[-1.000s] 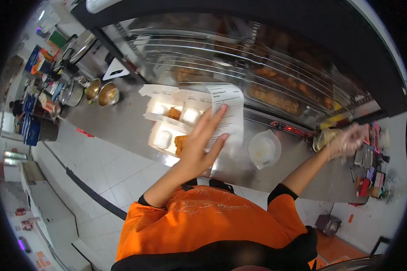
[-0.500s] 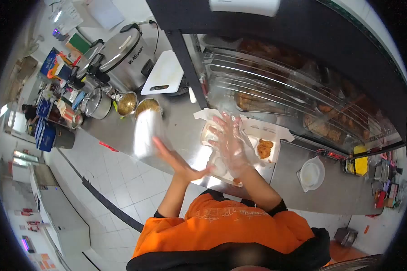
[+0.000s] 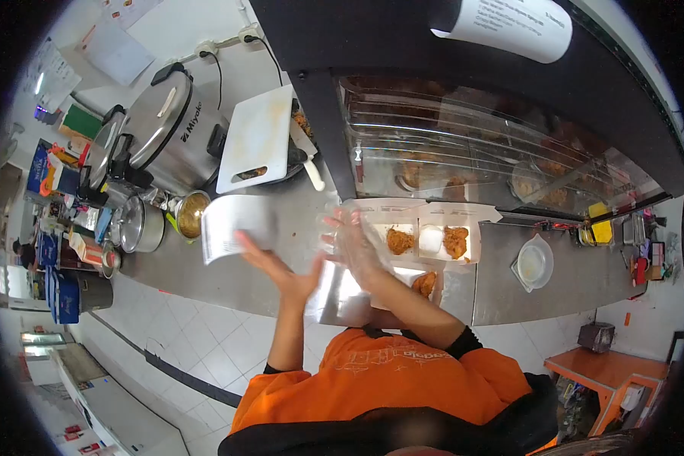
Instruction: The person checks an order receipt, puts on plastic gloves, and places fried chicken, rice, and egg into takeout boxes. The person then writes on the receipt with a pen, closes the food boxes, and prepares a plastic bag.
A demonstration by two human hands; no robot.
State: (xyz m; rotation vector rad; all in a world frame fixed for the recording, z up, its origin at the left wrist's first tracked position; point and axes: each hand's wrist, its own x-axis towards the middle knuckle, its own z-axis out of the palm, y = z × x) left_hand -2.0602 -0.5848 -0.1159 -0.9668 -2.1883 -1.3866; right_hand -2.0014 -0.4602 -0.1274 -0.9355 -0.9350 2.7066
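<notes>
Two hands up over the bench (image 3: 570, 292) for me, and they're doing pretty different things. Left hand (image 3: 287, 280) is bare and out by a white paper slip (image 3: 239, 220), fingertips at its near right edge, thumb sticking out well clear. It's blurry, so I can't tell if I've actually got it pinched or am just touching it. Either way the slip is off to the left of the food, probably to keep grease off it. Right hand (image 3: 357, 251) has a clear plastic glove (image 3: 367, 267) on, fingers loose and stretched out, nothing in them, at the left end of the open cardboard boxes (image 3: 473, 239). Guessing glove for food, bare skin for paper is the logic. Inside there's fried chicken (image 3: 455, 243) with a white rounded portion (image 3: 432, 239) beside it, rice I'd think. Lids (image 3: 456, 212) are flipped to the far side, so they don't block the filling. Boxes sit close to the glass-fronted display cabinet (image 3: 328, 129), handy for reaching into. White plastic bowl (image 3: 536, 262) is parked well right, which leaves elbow room.
</notes>
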